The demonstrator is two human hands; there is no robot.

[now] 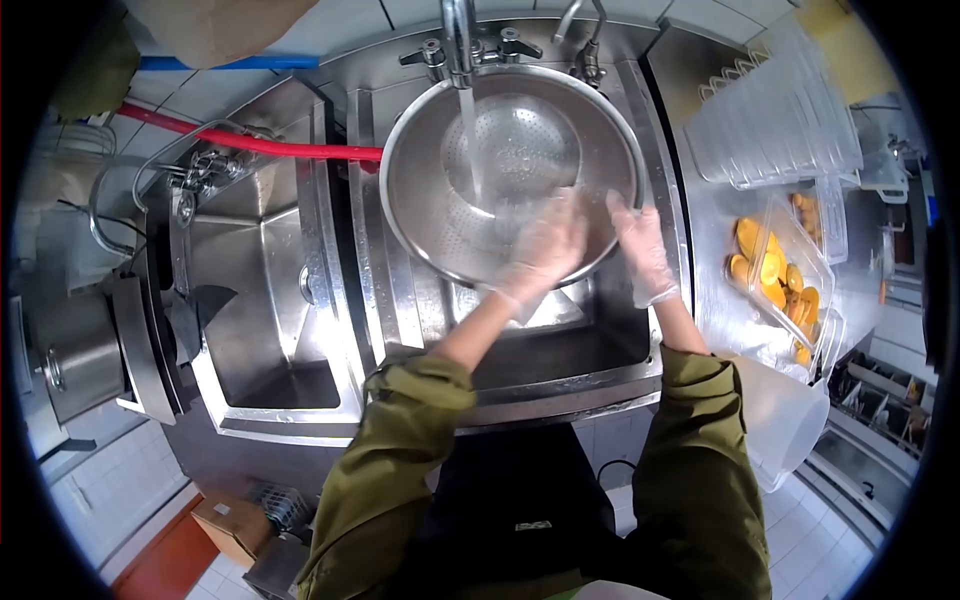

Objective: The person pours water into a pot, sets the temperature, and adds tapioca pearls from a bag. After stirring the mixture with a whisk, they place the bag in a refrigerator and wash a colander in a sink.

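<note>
A large steel bowl with small perforations (610,130) rests over the right sink, under a tap (458,50) with water running into it. My left hand (548,245), in a clear glove, is inside the bowl near its front, blurred by motion, so its fingers are unclear. My right hand (641,245), also gloved, is at the bowl's right rim with its fingers apart and the thumb near the rim. Nothing can be made out in either hand.
An empty sink basin (250,270) lies to the left, with a red hose (260,145) above it. On the right counter are a clear container of orange-yellow pieces (770,265), stacked clear containers (770,120) and a translucent bin (785,420).
</note>
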